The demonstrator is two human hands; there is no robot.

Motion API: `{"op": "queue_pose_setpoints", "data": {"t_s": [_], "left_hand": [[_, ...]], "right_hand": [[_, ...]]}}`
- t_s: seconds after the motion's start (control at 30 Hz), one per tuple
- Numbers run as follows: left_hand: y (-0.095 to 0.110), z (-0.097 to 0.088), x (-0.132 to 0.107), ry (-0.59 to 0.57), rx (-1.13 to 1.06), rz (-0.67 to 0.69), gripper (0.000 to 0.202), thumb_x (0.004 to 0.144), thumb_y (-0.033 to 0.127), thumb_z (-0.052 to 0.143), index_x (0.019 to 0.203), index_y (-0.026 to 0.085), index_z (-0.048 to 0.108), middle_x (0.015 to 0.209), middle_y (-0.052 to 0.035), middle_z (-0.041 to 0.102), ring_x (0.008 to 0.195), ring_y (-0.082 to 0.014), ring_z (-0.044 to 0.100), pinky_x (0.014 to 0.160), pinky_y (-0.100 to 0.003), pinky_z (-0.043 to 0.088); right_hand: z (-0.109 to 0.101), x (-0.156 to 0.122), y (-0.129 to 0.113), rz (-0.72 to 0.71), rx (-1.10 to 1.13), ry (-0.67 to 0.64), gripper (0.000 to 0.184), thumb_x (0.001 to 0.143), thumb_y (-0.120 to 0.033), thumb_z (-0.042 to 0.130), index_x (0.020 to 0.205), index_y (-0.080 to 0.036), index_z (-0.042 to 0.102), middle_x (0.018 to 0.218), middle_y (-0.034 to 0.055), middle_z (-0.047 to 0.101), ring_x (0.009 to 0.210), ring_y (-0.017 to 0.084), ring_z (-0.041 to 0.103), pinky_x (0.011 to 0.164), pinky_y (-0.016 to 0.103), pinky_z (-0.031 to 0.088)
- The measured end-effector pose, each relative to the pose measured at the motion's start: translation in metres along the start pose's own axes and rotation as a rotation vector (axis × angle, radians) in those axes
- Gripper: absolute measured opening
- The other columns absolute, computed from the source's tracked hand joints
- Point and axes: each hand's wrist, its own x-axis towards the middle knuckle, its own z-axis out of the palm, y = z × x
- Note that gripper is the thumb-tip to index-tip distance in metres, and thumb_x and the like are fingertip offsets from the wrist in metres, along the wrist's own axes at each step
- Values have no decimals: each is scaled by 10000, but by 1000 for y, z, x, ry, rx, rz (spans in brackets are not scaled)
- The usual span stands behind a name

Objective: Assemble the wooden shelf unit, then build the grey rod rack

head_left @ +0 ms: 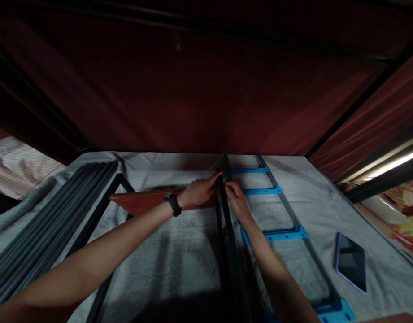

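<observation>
My left hand (pixel 197 193), with a black watch at its wrist, is at the right end of a reddish-brown board (pixel 135 202). Its index finger stretches onto the upper end of an upright black metal frame (pixel 229 233), while the other fingers curl beside the board's end. On the frame's right side, my right hand (pixel 237 199) has its fingertips pinched together against the metal. Whatever is between those fingertips is too small or hidden to make out. A second black metal frame (pixel 103 204) stands at the board's left end.
Grey tubes (pixel 58 215) lie bundled at the left. Right of my hands is a ladder-like rack with grey rails and blue crosspieces (pixel 287 234). A phone (pixel 350 262) rests on the grey blanket (pixel 166 264). Dark red fabric (pixel 193 98) hangs behind.
</observation>
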Motion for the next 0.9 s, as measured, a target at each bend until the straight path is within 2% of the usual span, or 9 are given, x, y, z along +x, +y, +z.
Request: {"op": "queue_pose_setpoints", "data": {"t_s": [0.1,0.23,0.43,0.7,0.9], "left_hand": [[-3,0,1,-29,45,49,674,924,225,457,1562,313,258,1252,-70,686,1063,-258,676,852,-327,482],[-7,2,4,-25,27,83,633,929,236,457,1544,300,321,1335,-69,646,1154,-251,642,914,-322,475],[-7,1,7,-45,8,103,643,906,198,476,1533,249,345,1266,-87,682,1092,-239,664,890,-307,480],[-8,0,11,-80,-10,132,637,890,158,475,1511,268,382,1241,-84,687,1068,-229,664,866,-284,472],[-8,0,15,-97,-64,154,582,878,126,472,1449,226,429,1205,-95,688,1017,-217,668,831,-276,477]], "right_hand": [[-2,2,-2,-22,-50,-32,257,908,-495,480,872,-267,591,714,-21,563,738,183,566,674,290,442],[-2,4,-4,8,-44,-54,355,921,-563,446,777,-261,564,649,-29,523,670,169,526,638,281,412],[2,0,-2,18,-7,-23,281,911,-525,467,921,-271,584,682,-33,531,668,176,537,624,283,425],[1,2,-2,12,-24,-48,387,918,-596,439,813,-257,592,631,-32,516,657,169,540,609,277,430],[3,-4,0,6,-14,-9,299,924,-540,456,910,-269,582,668,-32,537,673,175,554,622,283,443]]}}
